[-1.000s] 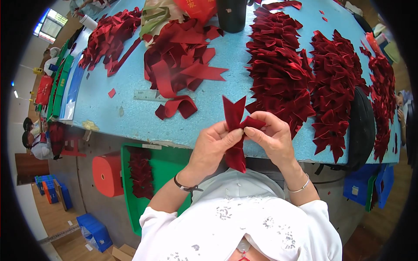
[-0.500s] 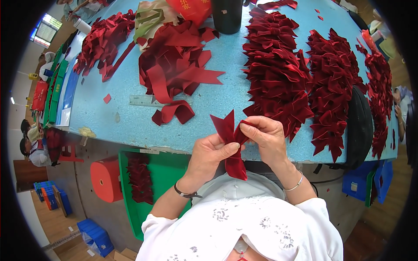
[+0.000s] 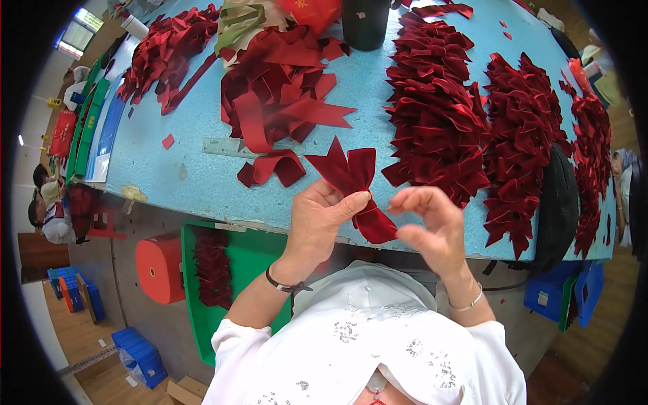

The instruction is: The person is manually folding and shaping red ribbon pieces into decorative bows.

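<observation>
A dark red velvet bow (image 3: 362, 169) is pinched at its middle between the thumb and fingers of my left hand (image 3: 318, 217), just over the table's near edge. Its loops and pointed tails fan out above and below the thumb. Beside the bow's lower right end is my right hand (image 3: 435, 226), thumb and fingers apart with nothing between them. Whether its thumb tip brushes the bow I cannot tell. Beyond my hands lie a loose heap of red ribbon strips (image 3: 270, 88) and a long stacked row of finished-looking bows (image 3: 439, 108).
On the blue table (image 3: 182, 192) are a clear ruler (image 3: 223, 147), a dark cup (image 3: 364, 27), another ribbon pile (image 3: 165, 54), further bow rows (image 3: 520, 135) and a black bag (image 3: 559, 202). Below the edge sit a green bin (image 3: 253, 260) and a red roll (image 3: 160, 268).
My right hand has let go of the bow and opened, moving slightly right and down. In my left hand the bow has turned, its lower end now pointing to the right.
</observation>
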`<action>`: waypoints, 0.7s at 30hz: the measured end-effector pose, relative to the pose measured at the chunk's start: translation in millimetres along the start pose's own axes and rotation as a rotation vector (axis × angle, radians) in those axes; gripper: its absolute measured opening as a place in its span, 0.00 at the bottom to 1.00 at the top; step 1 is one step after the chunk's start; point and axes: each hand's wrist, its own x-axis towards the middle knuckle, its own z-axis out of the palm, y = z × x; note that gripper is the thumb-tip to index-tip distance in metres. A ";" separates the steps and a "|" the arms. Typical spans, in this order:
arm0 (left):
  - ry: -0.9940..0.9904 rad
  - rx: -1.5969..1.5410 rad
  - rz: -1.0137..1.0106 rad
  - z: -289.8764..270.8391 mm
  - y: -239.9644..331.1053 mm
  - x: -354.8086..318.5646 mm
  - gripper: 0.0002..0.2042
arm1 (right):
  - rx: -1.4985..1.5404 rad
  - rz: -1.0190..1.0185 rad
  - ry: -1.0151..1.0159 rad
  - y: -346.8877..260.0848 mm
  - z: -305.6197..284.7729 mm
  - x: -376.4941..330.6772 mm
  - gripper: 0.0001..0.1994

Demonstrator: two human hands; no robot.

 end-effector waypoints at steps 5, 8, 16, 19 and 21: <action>-0.005 0.031 0.026 2.3 -1.8 1.9 0.14 | 0.148 0.220 -0.074 7.7 -4.8 -13.3 0.06; 0.000 0.060 -0.011 3.7 1.6 -0.1 0.15 | 0.294 0.275 -0.027 8.6 -11.5 -6.9 0.06; -0.061 -0.066 -0.111 5.6 8.1 -8.7 0.16 | 0.652 0.387 -0.058 10.6 -16.3 -1.7 0.06; -0.035 -0.077 -0.134 7.5 7.3 -9.5 0.16 | 0.642 0.342 -0.016 5.9 -11.9 -1.6 0.07; 0.029 -0.121 -0.131 10.0 6.6 -9.8 0.15 | 0.571 0.265 0.103 -1.3 -5.8 0.4 0.08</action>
